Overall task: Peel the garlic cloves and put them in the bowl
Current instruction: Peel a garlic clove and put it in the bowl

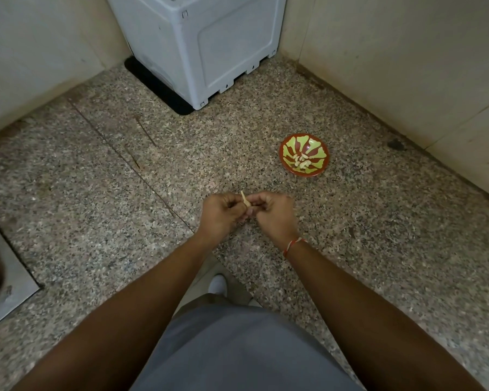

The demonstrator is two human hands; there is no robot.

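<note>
A pale garlic clove (pixel 245 199) is pinched between both hands above the speckled stone counter. My left hand (pixel 222 214) grips it from the left with curled fingers. My right hand (pixel 274 213), with a red thread on its wrist, pinches it from the right. A strip of skin sticks up from the clove. A red bowl with a green pattern (pixel 290 145) stands to the right and beyond the hands. Several peeled cloves (pixel 302 161) lie in it.
A grey plastic appliance (pixel 198 46) on a black mat stands at the back. Tiled walls close the counter at the left and right. A steel sink edge (pixel 9 280) shows at the far left. The counter's front edge (pixel 209 263) lies just below my wrists.
</note>
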